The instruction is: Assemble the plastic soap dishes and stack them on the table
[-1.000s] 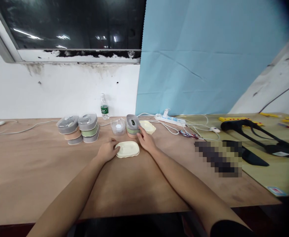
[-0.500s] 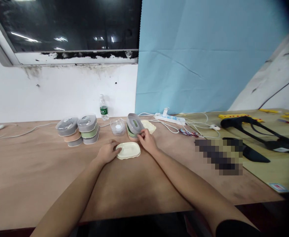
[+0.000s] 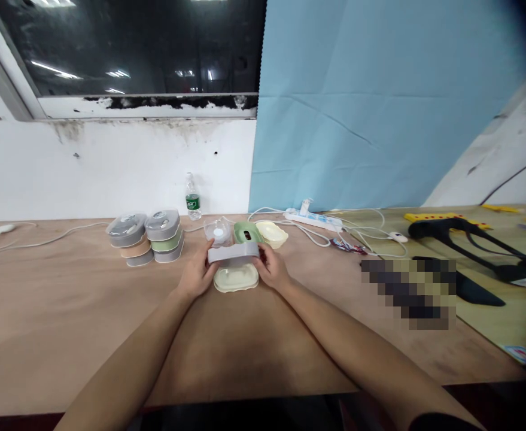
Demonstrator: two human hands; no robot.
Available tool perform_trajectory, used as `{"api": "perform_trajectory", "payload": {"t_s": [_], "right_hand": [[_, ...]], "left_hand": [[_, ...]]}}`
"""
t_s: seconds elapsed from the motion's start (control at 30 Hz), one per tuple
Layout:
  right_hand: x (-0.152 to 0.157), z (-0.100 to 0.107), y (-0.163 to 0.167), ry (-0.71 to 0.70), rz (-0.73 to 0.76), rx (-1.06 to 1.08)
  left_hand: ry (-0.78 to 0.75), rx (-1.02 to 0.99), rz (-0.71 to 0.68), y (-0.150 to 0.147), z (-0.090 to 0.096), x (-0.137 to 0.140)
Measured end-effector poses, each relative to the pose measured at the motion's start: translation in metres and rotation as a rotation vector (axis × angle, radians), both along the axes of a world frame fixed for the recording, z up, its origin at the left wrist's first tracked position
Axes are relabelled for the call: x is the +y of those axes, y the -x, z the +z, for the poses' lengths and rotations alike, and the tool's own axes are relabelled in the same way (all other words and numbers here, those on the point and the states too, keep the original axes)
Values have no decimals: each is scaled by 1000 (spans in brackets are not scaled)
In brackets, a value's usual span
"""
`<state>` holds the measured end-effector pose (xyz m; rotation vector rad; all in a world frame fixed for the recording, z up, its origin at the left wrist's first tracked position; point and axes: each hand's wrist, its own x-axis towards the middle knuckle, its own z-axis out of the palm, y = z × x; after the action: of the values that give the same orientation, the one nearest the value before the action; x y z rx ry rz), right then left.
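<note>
The grey tray (image 3: 234, 254) has come off the green box (image 3: 254, 230), where it leaned half a second ago, and the left hand (image 3: 195, 274) has left the cream tray (image 3: 236, 279) to meet it.

Nearest, the cream tray lies flat on the table (image 3: 227, 347). Just above and behind it, the grey tray is gripped between the left hand at one end and the right hand (image 3: 272, 269) at the other, its side wall facing the wearer (which way up it is, I can't tell).

The likely trouble is a slip: with only the ends pinched, uneven pressure could tip the tray onto the cream one and knock it askew. Drawn back carelessly, it could also catch the green box, close behind it, and push that into the clear container (image 3: 218, 231) on its left or the yellow bowl (image 3: 272, 233) on its right.

Farther back, the bottle (image 3: 193, 205) stands upright by the wall.
</note>
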<state>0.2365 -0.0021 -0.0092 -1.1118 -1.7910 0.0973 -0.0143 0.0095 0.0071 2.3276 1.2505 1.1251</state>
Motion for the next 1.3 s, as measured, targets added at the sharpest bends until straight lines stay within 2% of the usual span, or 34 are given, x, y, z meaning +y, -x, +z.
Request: {"api": "perform_trajectory", "payload": {"t_s": [0.17, 0.27, 0.37, 0.5, 0.6, 0.8, 1.0, 1.2, 1.3], "right_hand": [[4, 2, -2, 34, -27, -24], [7, 1, -6, 71, -30, -76], [9, 1, -8, 177, -32, -159], [14, 6, -7, 381, -38, -372], [17, 10, -7, 461, -58, -470], [15, 10, -9, 480, -29, -511], [13, 10, -8, 485, -7, -470], [13, 9, -8, 486, -12, -449], [14, 7, -9, 487, -16, -445]], "left_hand": [[22, 38, 64, 0, 6, -6], [37, 102, 51, -1, 11, -9], [82, 184, 20, -2, 13, -8], [206, 365, 35, -2, 7, 0], [245, 413, 47, -1, 1, 5], [157, 293, 125, -1, -10, 8], [-79, 103, 165, -5, -9, 25], [-20, 182, 94, -5, -14, 48], [-35, 195, 116, -2, -19, 50]]}}
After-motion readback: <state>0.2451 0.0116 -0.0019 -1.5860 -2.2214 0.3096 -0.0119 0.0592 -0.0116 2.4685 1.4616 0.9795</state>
